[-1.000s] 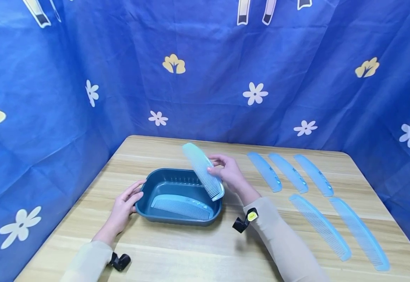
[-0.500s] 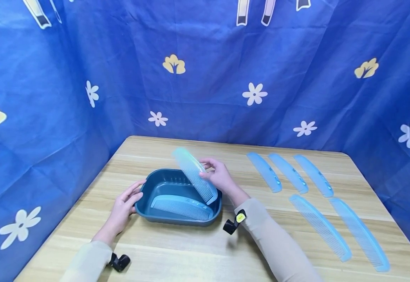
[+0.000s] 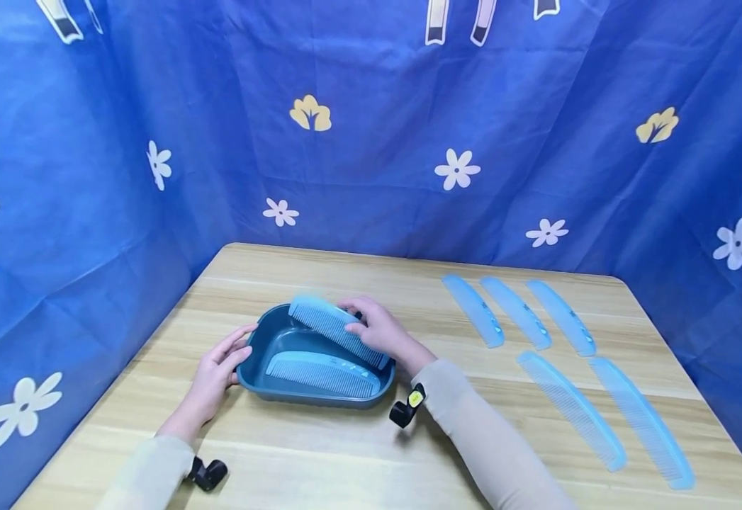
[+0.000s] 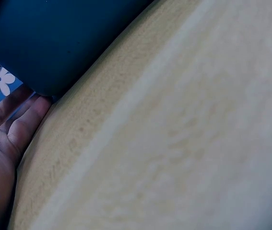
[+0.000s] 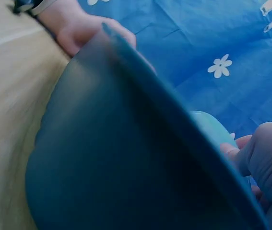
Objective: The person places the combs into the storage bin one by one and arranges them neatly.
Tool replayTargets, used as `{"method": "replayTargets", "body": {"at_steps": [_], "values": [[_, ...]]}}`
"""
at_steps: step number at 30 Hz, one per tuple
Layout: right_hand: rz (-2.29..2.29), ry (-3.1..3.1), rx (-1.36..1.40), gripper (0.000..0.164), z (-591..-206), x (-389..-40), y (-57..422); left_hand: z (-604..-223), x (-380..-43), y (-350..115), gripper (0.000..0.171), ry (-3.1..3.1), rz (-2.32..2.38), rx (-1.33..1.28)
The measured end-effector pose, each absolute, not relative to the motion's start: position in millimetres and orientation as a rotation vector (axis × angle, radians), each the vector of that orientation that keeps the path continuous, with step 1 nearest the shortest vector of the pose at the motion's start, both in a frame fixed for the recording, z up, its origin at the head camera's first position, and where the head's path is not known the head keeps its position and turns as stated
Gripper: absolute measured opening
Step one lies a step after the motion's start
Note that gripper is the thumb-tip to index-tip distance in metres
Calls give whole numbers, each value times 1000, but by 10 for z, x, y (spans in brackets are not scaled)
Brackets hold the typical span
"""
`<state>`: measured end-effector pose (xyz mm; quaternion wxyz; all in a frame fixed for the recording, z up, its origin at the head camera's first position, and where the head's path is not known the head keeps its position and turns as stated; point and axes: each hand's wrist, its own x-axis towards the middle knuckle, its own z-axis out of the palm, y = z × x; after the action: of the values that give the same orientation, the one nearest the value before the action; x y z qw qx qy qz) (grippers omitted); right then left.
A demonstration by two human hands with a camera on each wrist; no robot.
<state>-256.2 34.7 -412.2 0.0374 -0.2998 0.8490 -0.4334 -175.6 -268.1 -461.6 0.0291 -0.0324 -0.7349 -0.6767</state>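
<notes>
Place: looked like a makeshift curtained booth, building type unclear | blue flower-printed fabric (image 3: 371, 177) hung around three sides | pale wood-grain, rounded-corner bench (image 3: 307, 453) stood inside

Pale blue comb (image 3: 327, 322): slants over the far side of a dark teal, round-cornered tub (image 3: 310, 399), teeth frontward. Second comb (image 3: 321, 372): lies inside, toward the front.
</notes>
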Motion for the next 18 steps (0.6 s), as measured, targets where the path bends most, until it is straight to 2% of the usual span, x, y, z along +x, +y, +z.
{"method": "replayTargets", "body": {"at_steps": [10,18], "values": [[-888,2726,-1030,38,-4115,-2535,311,-4621,-1752,-2683,46,-2235,-2104,-123],[-773,2699,-997,37,-4136,-2520,299,-4630,-1745,-2679,47,-2214,-2130,-147]]}}
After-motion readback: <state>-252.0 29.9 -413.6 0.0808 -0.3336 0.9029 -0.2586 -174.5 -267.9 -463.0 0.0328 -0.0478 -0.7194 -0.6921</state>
